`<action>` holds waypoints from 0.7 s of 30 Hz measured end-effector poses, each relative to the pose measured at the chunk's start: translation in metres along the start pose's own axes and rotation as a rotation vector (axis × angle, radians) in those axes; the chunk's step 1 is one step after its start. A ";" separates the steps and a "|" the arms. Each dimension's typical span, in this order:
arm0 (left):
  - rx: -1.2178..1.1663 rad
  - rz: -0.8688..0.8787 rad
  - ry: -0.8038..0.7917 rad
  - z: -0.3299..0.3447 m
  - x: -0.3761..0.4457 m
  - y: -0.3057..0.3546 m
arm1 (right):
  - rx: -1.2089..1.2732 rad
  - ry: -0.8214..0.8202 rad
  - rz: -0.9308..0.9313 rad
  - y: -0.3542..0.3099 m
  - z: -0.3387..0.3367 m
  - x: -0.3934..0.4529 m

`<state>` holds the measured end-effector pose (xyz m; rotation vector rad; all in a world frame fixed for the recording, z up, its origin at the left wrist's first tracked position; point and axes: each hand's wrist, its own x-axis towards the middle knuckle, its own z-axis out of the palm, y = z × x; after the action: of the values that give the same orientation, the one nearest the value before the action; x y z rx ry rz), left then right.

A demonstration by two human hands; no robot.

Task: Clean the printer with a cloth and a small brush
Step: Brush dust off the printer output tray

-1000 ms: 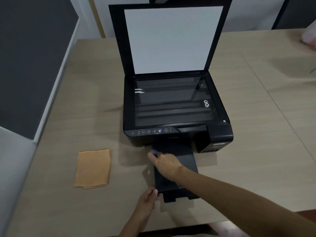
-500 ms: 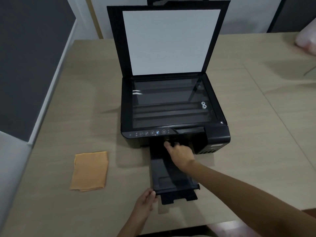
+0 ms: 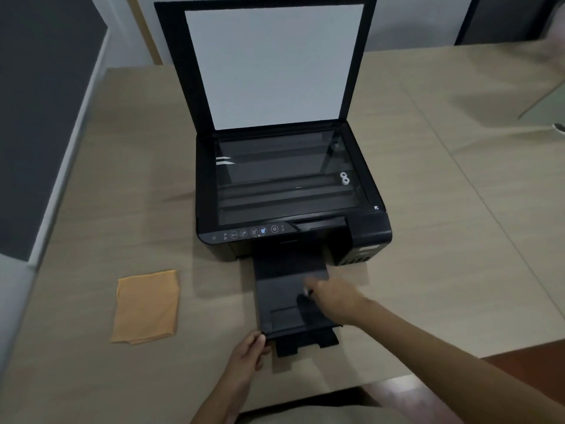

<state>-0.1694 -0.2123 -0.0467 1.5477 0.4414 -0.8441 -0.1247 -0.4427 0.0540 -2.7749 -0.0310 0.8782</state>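
A black printer (image 3: 371,232) stands on the table with its scanner lid (image 3: 275,65) raised and the glass bare. Its output tray (image 3: 279,296) is pulled out toward me. My left hand (image 3: 247,351) pinches the tray's front left corner. My right hand (image 3: 334,296) hovers over the middle of the tray, fingers closed on a small brush (image 3: 306,291) whose tip is blurred and barely shows. A folded orange cloth (image 3: 146,306) lies flat on the table left of the tray, apart from both hands.
The beige table (image 3: 443,240) runs wide to the right, with a seam across it. Its left edge meets a dark wall panel (image 3: 36,117). A blurred pale object (image 3: 553,50) sits at the far right. The near table edge is just below my left wrist.
My right hand went from the tray's left side up to the printer's paper slot, then drew back to the tray's middle. My left hand stayed on the tray corner.
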 end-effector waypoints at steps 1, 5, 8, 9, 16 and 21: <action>-0.002 0.002 0.002 0.000 0.000 -0.001 | 0.081 -0.071 -0.097 -0.007 0.009 -0.011; 0.019 0.009 0.001 0.003 0.002 -0.003 | 0.060 -0.001 -0.133 -0.002 0.032 -0.030; 0.049 0.003 -0.018 0.000 0.003 -0.008 | -0.190 0.135 0.168 0.019 0.023 -0.041; 0.047 -0.001 -0.013 -0.002 0.004 -0.009 | -0.159 0.206 0.209 0.019 0.021 -0.044; 0.021 -0.019 0.027 0.003 0.002 -0.006 | 0.048 -0.006 -0.063 -0.026 0.044 -0.044; 0.044 0.007 0.048 0.005 -0.006 0.000 | -0.058 0.143 -0.009 0.002 0.020 -0.048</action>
<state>-0.1751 -0.2159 -0.0422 1.6121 0.4544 -0.8172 -0.1754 -0.4446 0.0653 -2.8816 -0.0450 0.6844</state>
